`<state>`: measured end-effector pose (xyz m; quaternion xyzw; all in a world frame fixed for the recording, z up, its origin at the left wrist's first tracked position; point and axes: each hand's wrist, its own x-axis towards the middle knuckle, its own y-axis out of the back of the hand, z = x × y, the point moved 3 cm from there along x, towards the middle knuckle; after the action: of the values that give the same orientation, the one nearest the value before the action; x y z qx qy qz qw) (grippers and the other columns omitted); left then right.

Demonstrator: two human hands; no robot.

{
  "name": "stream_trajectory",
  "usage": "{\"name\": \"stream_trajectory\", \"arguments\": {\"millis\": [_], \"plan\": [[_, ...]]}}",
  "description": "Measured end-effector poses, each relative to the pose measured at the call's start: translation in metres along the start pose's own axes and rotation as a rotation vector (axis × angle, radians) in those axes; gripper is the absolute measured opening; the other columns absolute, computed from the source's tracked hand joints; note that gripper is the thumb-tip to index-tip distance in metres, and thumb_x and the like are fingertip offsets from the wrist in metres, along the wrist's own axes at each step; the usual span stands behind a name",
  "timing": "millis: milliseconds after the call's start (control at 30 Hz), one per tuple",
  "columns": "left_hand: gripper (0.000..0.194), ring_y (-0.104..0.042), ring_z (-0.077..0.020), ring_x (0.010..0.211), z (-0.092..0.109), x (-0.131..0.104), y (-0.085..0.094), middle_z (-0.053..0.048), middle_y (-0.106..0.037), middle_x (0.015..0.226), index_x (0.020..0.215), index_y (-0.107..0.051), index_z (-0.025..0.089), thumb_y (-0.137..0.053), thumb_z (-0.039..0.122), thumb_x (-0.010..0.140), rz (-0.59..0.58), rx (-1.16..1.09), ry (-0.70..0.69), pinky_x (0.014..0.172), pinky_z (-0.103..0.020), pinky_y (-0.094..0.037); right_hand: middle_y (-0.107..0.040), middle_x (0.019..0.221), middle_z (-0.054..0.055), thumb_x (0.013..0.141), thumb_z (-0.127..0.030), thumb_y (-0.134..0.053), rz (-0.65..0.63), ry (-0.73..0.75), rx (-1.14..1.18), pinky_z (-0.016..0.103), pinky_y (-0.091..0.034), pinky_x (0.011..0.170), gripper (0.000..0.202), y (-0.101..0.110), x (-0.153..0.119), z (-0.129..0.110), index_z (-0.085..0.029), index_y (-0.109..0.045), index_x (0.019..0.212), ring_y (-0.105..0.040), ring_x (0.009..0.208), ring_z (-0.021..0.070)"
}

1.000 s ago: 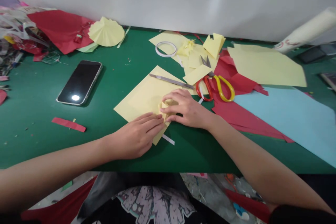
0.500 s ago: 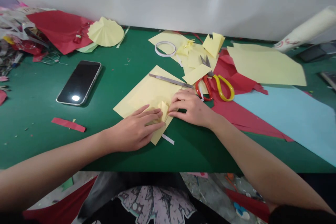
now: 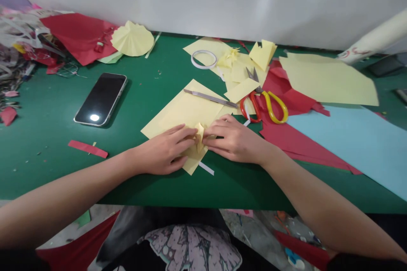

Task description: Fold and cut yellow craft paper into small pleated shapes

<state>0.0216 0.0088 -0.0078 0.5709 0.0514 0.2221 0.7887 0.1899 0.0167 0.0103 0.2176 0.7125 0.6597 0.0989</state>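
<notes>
Our left hand (image 3: 165,150) and right hand (image 3: 240,139) grasp a small folded yellow paper (image 3: 199,137) between their fingertips, above the near part of a flat yellow sheet (image 3: 178,112); a slim metal blade (image 3: 210,98) lies across the sheet's far part; scissors (image 3: 265,100) with one red and one yellow handle rest beyond our right hand; a phone (image 3: 101,99) and a red strip (image 3: 88,148) lie to the left on the green table (image 3: 149,192).

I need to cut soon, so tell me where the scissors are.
Head view: scissors right of the blade, partly on red paper.
</notes>
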Motion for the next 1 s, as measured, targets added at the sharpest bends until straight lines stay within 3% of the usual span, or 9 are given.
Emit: {"name": "stream_trajectory", "arguments": {"millis": [133,400,533,667,833,1000], "plan": [[0.027,-0.039,-0.0214,0.108,0.0003,-0.0006,0.0003,-0.015,-0.042,0.112,0.102,-0.044,0.008,-0.041,0.019,0.078,0.004,-0.002,0.009,0.099,-0.043,-0.029,-0.06,0.096,0.006,0.085,-0.022,-0.039,-0.016,0.02,-0.024,0.034,-0.029,0.077,0.023,0.0001,-0.0002,-0.0034,-0.018,-0.058,0.098,-0.048,0.089,0.0172],[0.019,-0.039,-0.0226,0.105,-0.0012,-0.0021,-0.0009,-0.014,-0.038,0.107,0.095,-0.045,0.011,-0.04,0.015,0.077,0.025,0.006,0.005,0.087,-0.038,-0.041,-0.055,0.099,0.009,0.084,-0.025,-0.039,-0.113,0.0,-0.04,0.037,-0.029,0.078,0.028,-0.0024,0.0003,-0.0062,-0.017,-0.054,0.106,-0.046,0.093,0.0202],[0.028,-0.035,-0.0246,0.109,-0.0003,-0.0033,-0.0007,-0.014,-0.034,0.109,0.105,-0.045,0.012,-0.041,0.015,0.077,0.059,0.072,-0.021,0.091,-0.041,-0.037,-0.053,0.103,0.008,0.084,-0.023,-0.038,-0.124,-0.025,0.0,0.036,-0.028,0.079,0.025,-0.0024,0.0014,-0.007,-0.017,-0.055,0.102,-0.045,0.096,0.02],[0.026,-0.04,-0.0222,0.102,0.0001,-0.0033,0.002,-0.01,-0.041,0.104,0.103,-0.051,0.017,-0.041,0.017,0.078,0.033,0.147,-0.013,0.094,-0.046,-0.031,-0.053,0.104,0.009,0.085,-0.022,-0.037,-0.128,-0.036,0.035,0.036,-0.027,0.079,0.024,-0.0019,0.001,-0.0064,-0.017,-0.057,0.098,-0.044,0.097,0.0196],[0.022,-0.043,-0.0204,0.099,0.0029,-0.0032,0.0062,-0.007,-0.049,0.096,0.095,-0.056,0.018,-0.041,0.017,0.079,0.011,0.183,-0.024,0.093,-0.042,-0.031,-0.055,0.1,0.008,0.086,-0.023,-0.035,-0.085,-0.043,0.049,0.035,-0.027,0.079,0.026,-0.0026,0.001,-0.0042,-0.017,-0.057,0.098,-0.046,0.093,0.0181],[0.021,-0.045,-0.0189,0.1,0.0059,-0.0035,0.0048,-0.005,-0.055,0.092,0.091,-0.056,0.015,-0.039,0.014,0.08,0.017,0.19,-0.044,0.095,-0.041,-0.03,-0.057,0.095,0.009,0.085,-0.021,-0.037,0.052,-0.081,-0.038,0.036,-0.028,0.078,0.026,-0.0026,-0.0002,-0.0009,-0.015,-0.056,0.101,-0.046,0.089,0.0184]]}}
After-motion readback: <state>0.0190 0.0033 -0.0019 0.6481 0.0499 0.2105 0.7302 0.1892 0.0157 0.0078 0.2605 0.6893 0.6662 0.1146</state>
